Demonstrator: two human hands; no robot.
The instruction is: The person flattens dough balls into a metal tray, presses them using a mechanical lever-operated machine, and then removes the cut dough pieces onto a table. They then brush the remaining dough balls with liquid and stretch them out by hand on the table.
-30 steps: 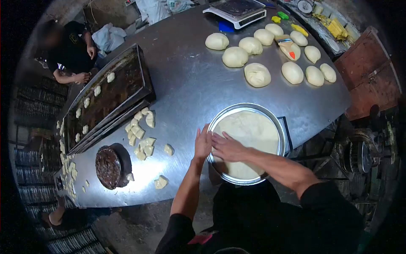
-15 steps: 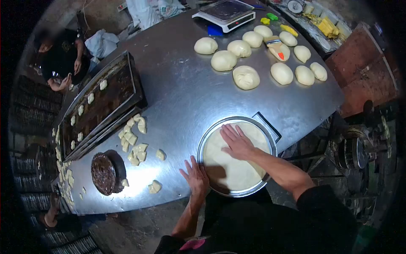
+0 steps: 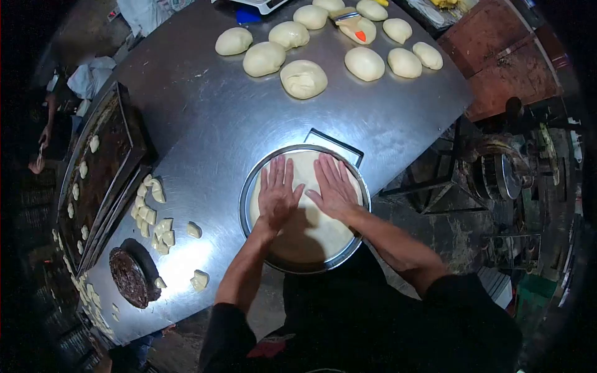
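Observation:
Both of my hands lie flat on a wide round sheet of dough that fills a round metal pan. On the left part of the dough rests my left hand, its fingers stretched toward the pan's far rim. My right hand presses on the right part, palm down, with the thumb pointing toward the left one. Nothing is gripped in either hand. Behind the pan, a dark metal frame or handle sticks out toward the far right.
Several dough balls sit at the table's far side, with a brush on one. Stacked baking trays holding small dough pieces stand left. Near them are cut dough pieces and a round dish of dark filling. A co-worker's arm shows far left.
My left hand has moved from beside the pan's left rim onto the dough. My right hand stays flat on it. The camera view has shifted, so the far scale is mostly cut off.

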